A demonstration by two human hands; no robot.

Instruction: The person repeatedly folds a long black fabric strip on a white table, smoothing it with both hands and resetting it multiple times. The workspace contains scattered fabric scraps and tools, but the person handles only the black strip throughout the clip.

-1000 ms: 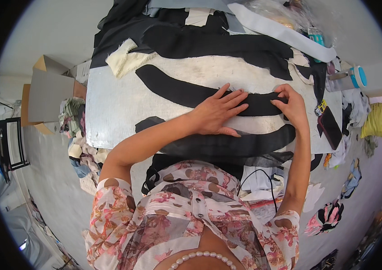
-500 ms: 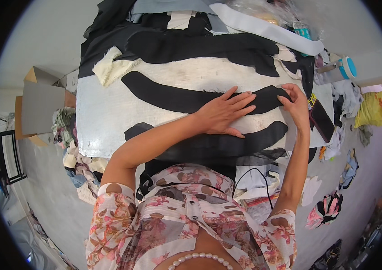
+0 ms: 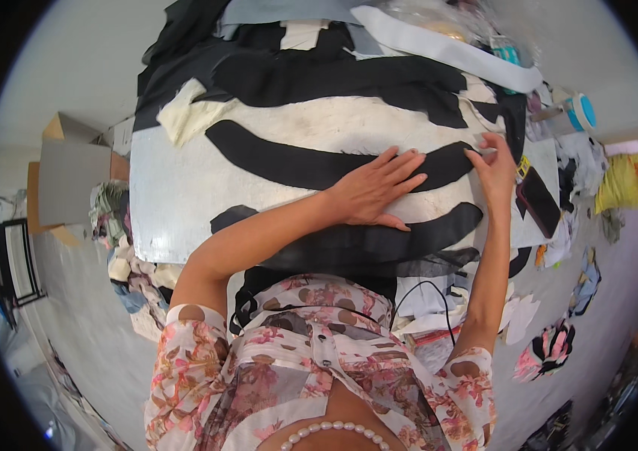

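Note:
A long curved strip of black fabric (image 3: 281,164) lies across the pale tabletop. My left hand (image 3: 379,186) is spread flat on its right half, fingers apart and pressing it down; the thumb reaches toward a second curved black piece (image 3: 439,229) nearer me. At the strip's right end my right hand (image 3: 496,167) has thumb and bent fingers closed on the edge; the fingers partly hide the fabric there. My left forearm covers part of the nearer black piece, which has a sheer dark layer (image 3: 439,261) below it.
Larger black cloth pieces (image 3: 334,79) and a cream scrap (image 3: 187,113) lie farther back. A white curved strip (image 3: 447,51) is at the back right. A phone (image 3: 539,201) and a clear bottle with a blue lid (image 3: 580,113) sit right. An opened cardboard box (image 3: 71,184) stands left.
My right hand has shifted slightly at the strip's right end, its thumb moving up and inward. The strip's right end looks shorter and rounder. My left hand has stayed in place.

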